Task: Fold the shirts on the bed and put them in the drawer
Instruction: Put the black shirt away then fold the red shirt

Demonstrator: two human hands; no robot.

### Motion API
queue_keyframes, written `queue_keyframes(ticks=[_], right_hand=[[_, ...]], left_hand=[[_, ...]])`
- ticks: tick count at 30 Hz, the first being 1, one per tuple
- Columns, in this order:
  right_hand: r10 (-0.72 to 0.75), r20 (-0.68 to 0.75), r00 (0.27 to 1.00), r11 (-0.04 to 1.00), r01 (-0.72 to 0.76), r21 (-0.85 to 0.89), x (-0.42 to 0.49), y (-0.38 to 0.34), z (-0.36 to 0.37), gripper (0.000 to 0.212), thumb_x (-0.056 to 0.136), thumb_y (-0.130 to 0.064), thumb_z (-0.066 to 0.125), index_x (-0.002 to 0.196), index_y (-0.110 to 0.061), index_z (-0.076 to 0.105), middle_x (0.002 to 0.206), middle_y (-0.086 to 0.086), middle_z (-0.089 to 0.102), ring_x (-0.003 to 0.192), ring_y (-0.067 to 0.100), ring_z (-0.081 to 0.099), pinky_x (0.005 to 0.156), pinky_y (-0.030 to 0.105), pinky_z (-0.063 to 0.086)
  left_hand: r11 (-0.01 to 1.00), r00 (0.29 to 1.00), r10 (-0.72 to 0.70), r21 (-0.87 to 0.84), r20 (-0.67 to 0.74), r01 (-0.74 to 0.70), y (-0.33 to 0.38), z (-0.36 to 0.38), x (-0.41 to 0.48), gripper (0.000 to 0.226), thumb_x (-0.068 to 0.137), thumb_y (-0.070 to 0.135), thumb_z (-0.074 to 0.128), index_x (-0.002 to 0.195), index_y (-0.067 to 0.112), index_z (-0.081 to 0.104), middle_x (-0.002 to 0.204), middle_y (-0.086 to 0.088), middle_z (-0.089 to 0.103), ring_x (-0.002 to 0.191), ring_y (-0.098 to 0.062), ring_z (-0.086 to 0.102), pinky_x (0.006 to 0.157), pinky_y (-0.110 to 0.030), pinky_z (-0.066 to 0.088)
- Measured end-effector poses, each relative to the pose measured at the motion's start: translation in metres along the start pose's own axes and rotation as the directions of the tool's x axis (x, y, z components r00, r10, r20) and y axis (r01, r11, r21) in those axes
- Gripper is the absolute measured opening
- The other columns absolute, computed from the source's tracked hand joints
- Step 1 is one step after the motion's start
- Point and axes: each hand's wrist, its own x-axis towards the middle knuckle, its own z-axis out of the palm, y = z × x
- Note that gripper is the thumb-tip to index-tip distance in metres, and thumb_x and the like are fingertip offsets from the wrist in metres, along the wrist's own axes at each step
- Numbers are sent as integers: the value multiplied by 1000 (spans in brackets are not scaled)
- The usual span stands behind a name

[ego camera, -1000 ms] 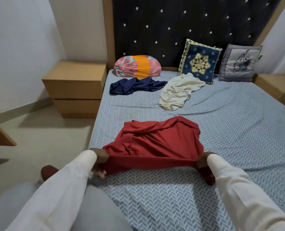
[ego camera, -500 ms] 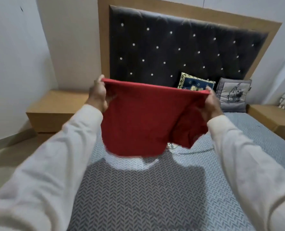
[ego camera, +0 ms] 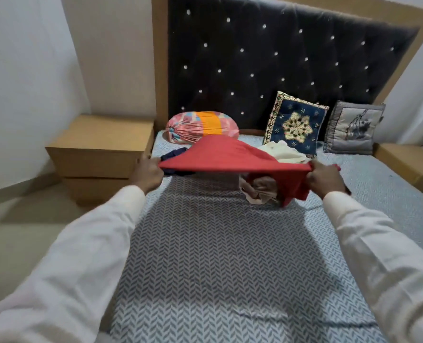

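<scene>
left hand (ego camera: 149,172): out at 11 o'clock from the person, fist clamped on one end of the shirt's edge
right hand (ego camera: 325,178): at 1 o'clock, fingers bunched round the other end, spare cloth dangling under it
red shirt (ego camera: 226,154): up in the air between both fists, billowing toward 12, over the bed (ego camera: 205,256)
feel: looks light and floppy, zero stiffness. I'd guess it sags unless held wide by two corners like this
navy shirt (ego camera: 174,153) / cream shirt (ego camera: 283,151): crumpled beyond it at 11 and 1
nightstand drawers (ego camera: 99,157): 10 o'clock, look shut
</scene>
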Motion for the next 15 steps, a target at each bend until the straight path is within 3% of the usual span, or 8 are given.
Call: queue_keyframes(ticks=[3,6,10,13,15], right_hand=[[48,108,993,993,-36,-108,-35,20,39,24,80,-13,54,103,-13,61,92,30,63,94,44,63,77,42,51],[26,169,985,982,7,-189,-64,41,74,33,85,-22,57,116,-13,60,99,28,67,103,43,60,83,41,50],[74,278,958,971,-6,-239,-103,58,106,32,86,-40,50,105,-15,57,101,22,67,104,40,59,81,41,52],[119,310,943,965,-36,-261,-127,66,118,38,83,-44,42,102,-16,59,98,20,70,97,39,64,78,39,49],[165,326,931,956,-70,-283,-141,71,117,42,87,-42,40,111,-14,60,104,20,70,103,39,64,83,39,49]], left_hand=[[981,995,33,186,96,-51,-30,35,-44,26,87,12,46,108,11,60,120,-17,41,109,-36,38,93,-43,36],[974,981,89,192,171,-122,-60,60,-81,35,80,26,41,107,17,61,108,-11,42,100,-29,38,83,-41,40],[939,973,215,257,82,-229,-111,80,-118,49,72,22,50,118,15,67,94,-7,46,85,-29,44,70,-39,45],[857,928,364,361,80,-368,-135,86,-143,48,75,21,51,118,12,69,97,-10,53,86,-32,50,71,-39,47],[766,870,446,411,212,-493,-140,91,-162,45,75,25,46,108,17,74,98,-9,61,84,-32,58,70,-37,51]])
